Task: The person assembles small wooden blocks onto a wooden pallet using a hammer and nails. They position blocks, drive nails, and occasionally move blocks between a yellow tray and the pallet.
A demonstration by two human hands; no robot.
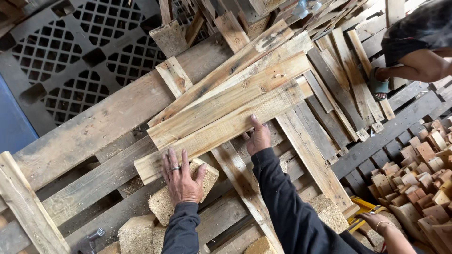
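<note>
No packages, labels or signs show here; everything is rough, pale, nail-marked wood. The left hand (pixel 180 181), wearing a ring, lies flat with fingers spread, palm on a coarse chipboard block (pixel 165 200) and fingertips on the near-left end of the lowest plank (pixel 221 129); it grips nothing. The right hand (pixel 258 137) presses open fingers against the near edge of that same plank, also not closed around it. The plank lies at a slant, rising toward the far right, nearest of a stack of similar planks (pixel 226 89) set edge to edge on a slatted pallet (pixel 94 127). A dark plastic grid pallet (pixel 80 51) fills the far left. At the right, a heap of small wooden blocks (pixel 419 183) crowds the floor, another person's sandalled foot (pixel 378 86) stands on loose slats, and a hand with a bracelet (pixel 376 221) rests near a yellow tool. Gaps between the slats leave little free room.
</note>
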